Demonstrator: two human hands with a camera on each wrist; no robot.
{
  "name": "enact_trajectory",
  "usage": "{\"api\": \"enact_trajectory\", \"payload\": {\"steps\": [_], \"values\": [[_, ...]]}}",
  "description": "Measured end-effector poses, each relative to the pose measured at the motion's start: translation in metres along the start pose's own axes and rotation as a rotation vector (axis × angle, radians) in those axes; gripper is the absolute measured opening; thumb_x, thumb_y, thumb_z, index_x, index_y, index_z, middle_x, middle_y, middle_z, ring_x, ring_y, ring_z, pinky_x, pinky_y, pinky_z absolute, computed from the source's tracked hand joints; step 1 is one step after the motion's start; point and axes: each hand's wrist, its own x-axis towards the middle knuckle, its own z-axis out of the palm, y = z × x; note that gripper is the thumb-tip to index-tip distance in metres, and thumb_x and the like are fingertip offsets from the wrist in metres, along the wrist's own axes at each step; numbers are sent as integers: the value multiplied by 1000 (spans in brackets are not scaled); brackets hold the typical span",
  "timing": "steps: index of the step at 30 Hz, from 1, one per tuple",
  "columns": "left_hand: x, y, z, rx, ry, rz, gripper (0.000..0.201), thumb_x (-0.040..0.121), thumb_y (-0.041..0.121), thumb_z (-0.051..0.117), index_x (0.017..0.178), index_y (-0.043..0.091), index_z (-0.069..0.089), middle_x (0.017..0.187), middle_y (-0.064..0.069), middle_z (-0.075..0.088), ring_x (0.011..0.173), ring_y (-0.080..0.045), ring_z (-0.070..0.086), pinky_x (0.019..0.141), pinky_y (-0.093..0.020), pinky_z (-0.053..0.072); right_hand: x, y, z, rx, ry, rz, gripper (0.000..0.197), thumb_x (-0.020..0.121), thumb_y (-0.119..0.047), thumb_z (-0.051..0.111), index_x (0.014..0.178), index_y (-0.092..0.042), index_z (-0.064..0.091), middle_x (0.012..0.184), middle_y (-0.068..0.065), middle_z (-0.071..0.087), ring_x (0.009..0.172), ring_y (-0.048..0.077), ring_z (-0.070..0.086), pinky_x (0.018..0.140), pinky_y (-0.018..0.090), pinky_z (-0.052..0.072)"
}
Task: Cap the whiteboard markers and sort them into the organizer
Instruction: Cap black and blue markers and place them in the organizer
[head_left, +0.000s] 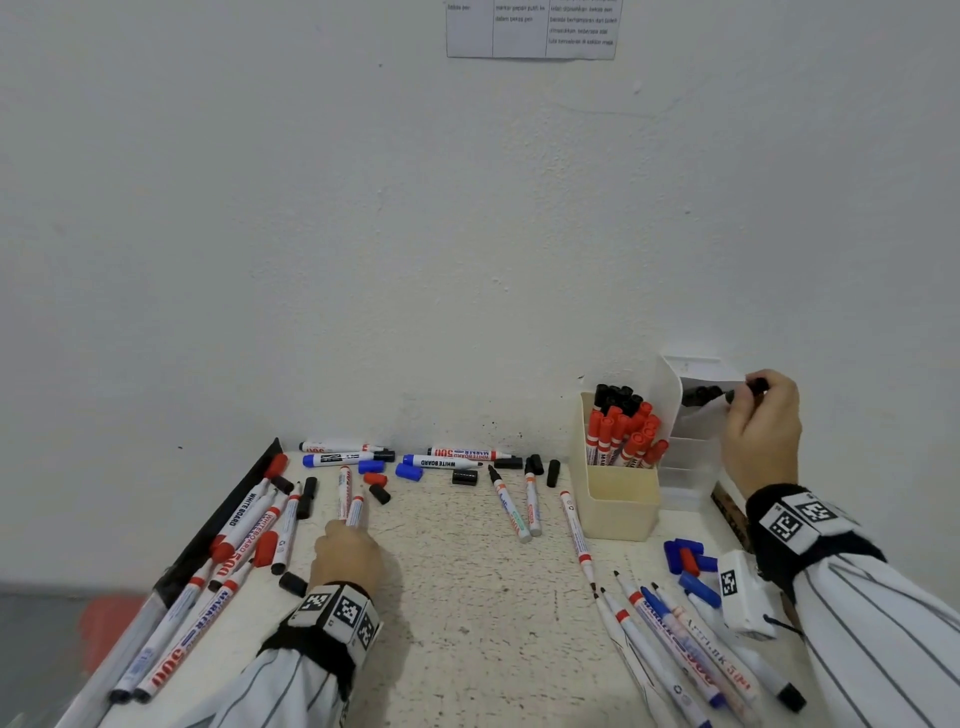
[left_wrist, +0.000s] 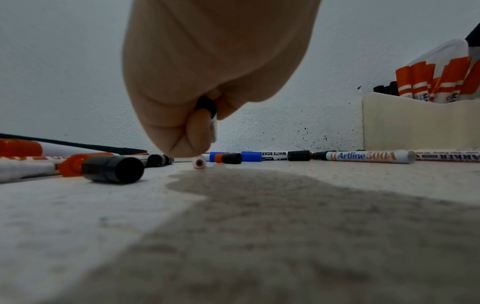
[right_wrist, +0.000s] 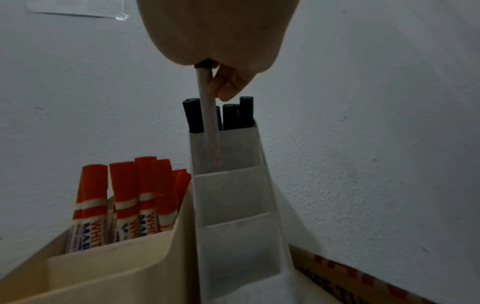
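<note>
While right hand (head_left: 762, 426) grips marker (right_wrist: 209, 123) | black-capped markers (right_wrist: 193, 114) crowd slot | left fingers (left_wrist: 198, 131) pinch pen (left_wrist: 199, 163)

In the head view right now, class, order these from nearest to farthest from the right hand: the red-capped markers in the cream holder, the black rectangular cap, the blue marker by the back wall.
Measured from the right hand:
1. Red-capped markers, in the cream holder just left of the hand.
2. Black rectangular cap, lying mid-table.
3. Blue marker, far left along the back wall.
</note>
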Motion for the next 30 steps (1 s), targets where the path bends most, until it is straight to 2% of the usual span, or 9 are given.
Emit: {"api": "enact_trajectory", "payload": {"steps": [4,7,11,15,17,20,22,25,30], "values": [[0,-1,0,-63,80,40,36,98,15,34,131,1,37,122,-25,46,107,-41,51,86,-46,40,-10,3,0,41,42,7,32,91,-16,36,110,9,46,102,28,50,86,30,49,73,18,31],[1,-3,0,-91,96,68,36,98,15,34,131,3,36,124,-24,46,107,-40,51,86,-46,40,-6,6,-5,61,96,18,31,93,-15,36,111,9,43,103,29,50,83,25,47,72,26,34],[3,-1,-1,-106,101,110,35,97,14,35,131,4,39,121,-22,50,105,-36,53,84,-44,42,3,13,-11,88,127,5,32,94,-21,34,112,3,43,101,27,52,83,37,57,73,42,49],[2,-1,-3,-121,103,153,34,97,12,36,129,1,41,115,-21,54,88,-26,50,79,-39,42,4,6,-10,172,65,-45,30,96,-22,32,110,2,43,88,19,56,65,6,58,61,8,47],[3,0,-4,-132,88,165,34,97,11,36,130,1,41,116,-22,53,86,-22,46,78,-37,40,5,-2,-9,215,54,-67,14,99,-15,32,104,-12,44,85,13,56,59,-4,58,57,4,45],[4,0,-4,-139,69,166,36,97,11,36,131,1,40,119,-22,52,89,-23,47,80,-35,40,13,-9,-7,233,97,-111,24,100,-11,33,96,-35,34,87,9,55,61,-8,59,57,6,46],[5,-1,-3,-141,57,165,36,97,11,35,132,2,39,120,-21,52,90,-23,48,79,-34,39,17,-8,-7,213,88,-111,18,99,-13,32,99,-30,37,89,10,55,66,0,59,60,6,46],[8,-1,-2,-149,55,170,37,97,12,35,133,2,39,120,-21,53,88,-22,50,78,-34,41,17,-3,-5,167,62,-105,16,98,-11,34,109,-2,43,89,14,55,73,23,57,64,7,45],[8,-3,-1,-163,56,183,37,98,13,33,133,2,39,122,-22,52,99,-28,52,85,-38,41,11,-10,-2,125,13,-125,21,96,-9,36,108,6,44,87,12,53,76,24,53,62,19,42]]}}
